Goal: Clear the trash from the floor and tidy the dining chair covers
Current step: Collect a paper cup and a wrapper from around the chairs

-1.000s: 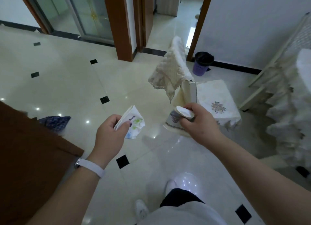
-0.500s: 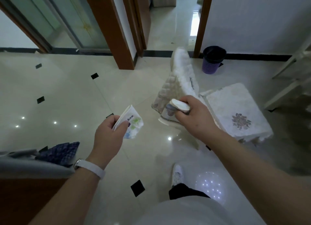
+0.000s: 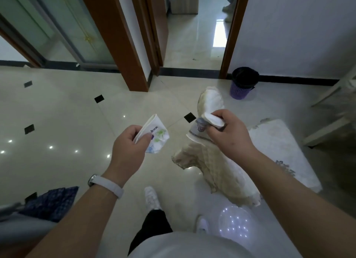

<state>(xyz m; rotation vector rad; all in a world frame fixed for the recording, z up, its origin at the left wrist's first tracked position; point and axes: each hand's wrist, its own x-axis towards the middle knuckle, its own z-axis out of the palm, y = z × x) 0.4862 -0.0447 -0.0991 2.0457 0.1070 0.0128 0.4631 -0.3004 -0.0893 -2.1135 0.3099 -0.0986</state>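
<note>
My left hand [image 3: 128, 144] pinches a flat white wrapper [image 3: 156, 135] with green and purple print, held above the tiled floor. My right hand [image 3: 229, 132] grips a crushed white paper cup [image 3: 201, 125] with a purple mark. Just behind and below that hand stands a dining chair whose cream lace cover [image 3: 213, 161] hangs loosely off the backrest. Its seat [image 3: 279, 146] has a white padded cover. A purple trash bin [image 3: 243, 83] with a black liner stands by the far wall, beyond the chair.
A blue patterned cloth [image 3: 52, 202] lies at the lower left on a grey surface. Wooden door frames [image 3: 115, 38] and an open doorway [image 3: 194, 32] face me. A white frame [image 3: 331, 111] stands at the right. My feet [image 3: 152, 198] are on glossy tiles.
I have stepped closer to the chair and the view has tilted down. The chair and bin have shifted right in view. Both hands keep their hold on the wrapper and the cup.
</note>
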